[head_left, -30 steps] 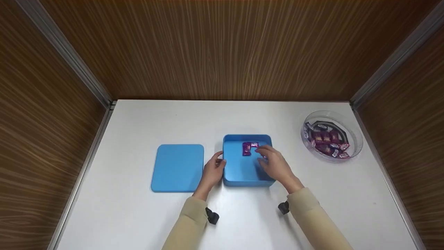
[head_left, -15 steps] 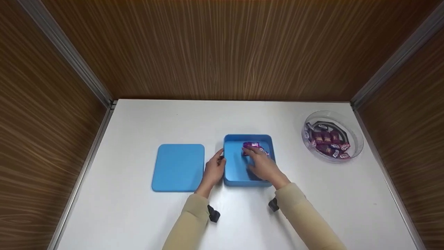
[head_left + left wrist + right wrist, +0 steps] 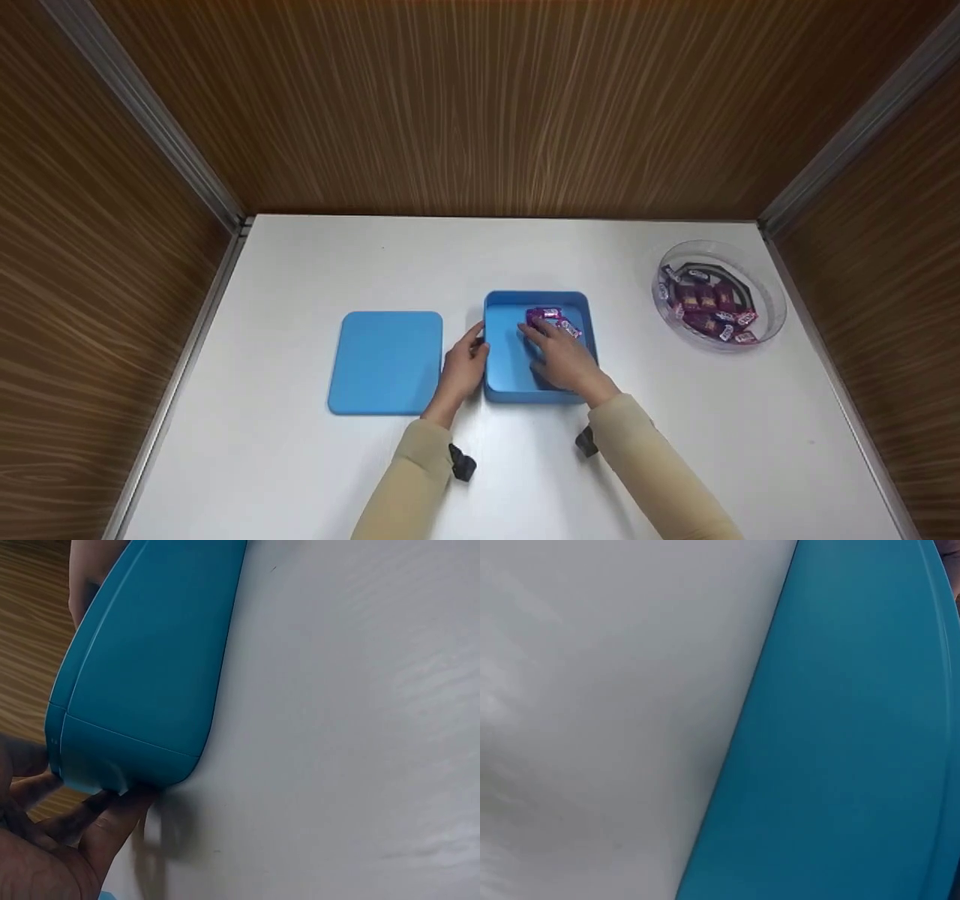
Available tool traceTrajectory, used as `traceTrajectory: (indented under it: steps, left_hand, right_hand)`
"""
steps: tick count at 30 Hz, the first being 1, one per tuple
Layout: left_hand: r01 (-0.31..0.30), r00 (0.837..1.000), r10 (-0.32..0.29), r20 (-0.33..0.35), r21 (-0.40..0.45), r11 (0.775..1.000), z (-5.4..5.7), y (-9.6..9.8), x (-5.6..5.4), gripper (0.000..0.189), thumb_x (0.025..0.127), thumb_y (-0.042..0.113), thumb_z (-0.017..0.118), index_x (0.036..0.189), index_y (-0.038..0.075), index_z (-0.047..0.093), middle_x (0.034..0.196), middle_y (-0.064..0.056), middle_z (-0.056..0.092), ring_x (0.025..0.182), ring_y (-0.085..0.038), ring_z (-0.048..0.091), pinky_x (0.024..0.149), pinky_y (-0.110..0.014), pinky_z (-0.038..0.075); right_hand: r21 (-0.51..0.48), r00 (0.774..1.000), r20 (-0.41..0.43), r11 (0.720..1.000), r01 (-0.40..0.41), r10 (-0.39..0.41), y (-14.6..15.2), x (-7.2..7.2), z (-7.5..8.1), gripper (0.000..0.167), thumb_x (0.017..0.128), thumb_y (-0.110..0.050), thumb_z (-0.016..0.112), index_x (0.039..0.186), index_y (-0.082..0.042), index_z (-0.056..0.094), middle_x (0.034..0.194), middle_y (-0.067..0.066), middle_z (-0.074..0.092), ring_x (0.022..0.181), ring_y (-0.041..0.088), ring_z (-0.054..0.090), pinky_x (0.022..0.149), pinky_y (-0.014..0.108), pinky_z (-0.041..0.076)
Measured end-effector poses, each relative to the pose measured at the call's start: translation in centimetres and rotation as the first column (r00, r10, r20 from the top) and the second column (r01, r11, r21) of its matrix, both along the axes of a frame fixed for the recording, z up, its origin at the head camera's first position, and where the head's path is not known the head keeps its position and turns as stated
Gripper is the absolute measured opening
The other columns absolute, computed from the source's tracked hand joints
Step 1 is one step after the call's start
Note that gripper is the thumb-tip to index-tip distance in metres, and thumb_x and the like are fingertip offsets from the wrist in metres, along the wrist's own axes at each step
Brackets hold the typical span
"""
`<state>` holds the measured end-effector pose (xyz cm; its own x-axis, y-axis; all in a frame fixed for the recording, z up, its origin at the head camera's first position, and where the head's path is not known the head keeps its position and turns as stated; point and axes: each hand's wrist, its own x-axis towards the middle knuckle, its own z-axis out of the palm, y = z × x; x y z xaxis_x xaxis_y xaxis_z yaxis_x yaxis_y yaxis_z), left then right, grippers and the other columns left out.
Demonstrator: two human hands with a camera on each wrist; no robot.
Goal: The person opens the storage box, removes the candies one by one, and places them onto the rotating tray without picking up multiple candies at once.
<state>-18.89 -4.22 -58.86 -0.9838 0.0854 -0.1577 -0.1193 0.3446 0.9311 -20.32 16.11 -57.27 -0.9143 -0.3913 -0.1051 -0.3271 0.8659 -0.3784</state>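
A blue open-topped box (image 3: pixel 517 397) stands on the white table in the head view. Wrapped purple candies (image 3: pixel 570 328) lie inside it toward the back and right. My right hand (image 3: pixel 564 361) is down in the box, its spread fingers beside the candies. Whether a fingertip touches one is hidden by the hand. Against the box's left wall rests my left hand (image 3: pixel 463 367), fingers and thumb touching the outside. The left wrist view shows this hand (image 3: pixel 60 840) at a rounded corner of the box (image 3: pixel 150 667). Mostly the box's outer wall (image 3: pixel 840 727) fills the right wrist view.
A flat blue square lid (image 3: pixel 385 364) lies on the table left of the box. At the back right stands a round clear dish (image 3: pixel 772 319) with several wrapped candies (image 3: pixel 705 298). Wood-grain panels (image 3: pixel 480 112) enclose the table's back and sides.
My right hand has moved left and deeper into the box. A candy that was by its fingers now shows lying behind the hand. The left hand has stayed at the box wall.
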Motion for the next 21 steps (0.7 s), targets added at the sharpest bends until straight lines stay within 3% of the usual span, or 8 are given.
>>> traceTrajectory:
  steps: [6, 14, 21]
  left_hand:
    - [0.003, 1.0, -0.003, -0.004, -0.006, 1.0, -0.07, 0.07, -0.01, 0.046, 0.103, 0.013, 0.048, 0.149, 0.008, 0.042, 0.129, -0.02, 0.059, 0.116, -0.031, 0.058, 0.098, -0.046, 0.045]
    - [0.001, 1.0, -0.001, 0.007, 0.011, 1.0, -0.03, 0.01, 0.07, 0.046, 0.104, 0.013, 0.048, 0.149, 0.009, 0.042, 0.13, -0.02, 0.058, 0.117, -0.03, 0.057, 0.098, -0.046, 0.045]
    - [-0.004, 1.0, 0.004, 0.013, 0.031, 1.0, 0.07, 0.05, 0.07, 0.047, 0.103, 0.012, 0.049, 0.149, 0.008, 0.042, 0.129, -0.02, 0.059, 0.116, -0.03, 0.058, 0.098, -0.046, 0.044]
  right_hand:
    - [-0.003, 1.0, -0.01, 1.0, -0.015, 0.015, 0.18, 0.06, -0.21, 0.055, 0.093, -0.014, 0.069, 0.145, -0.011, 0.05, 0.143, 0.019, 0.047, 0.132, 0.04, 0.043, 0.105, 0.056, 0.035]
    - [-0.041, 0.997, -0.072, 0.998, -0.044, 0.041, 0.5, 0.15, -0.51, 0.032, 0.091, 0.0, 0.067, 0.123, 0.003, 0.066, 0.129, 0.019, 0.053, 0.121, 0.036, 0.053, 0.103, 0.048, 0.041]
    - [-0.076, 0.994, -0.091, 0.995, -0.062, 0.055, 0.6, 0.21, -0.5, 0.024, 0.09, 0.006, 0.065, 0.113, 0.003, 0.071, 0.131, 0.02, 0.053, 0.124, 0.036, 0.051, 0.105, 0.046, 0.039]
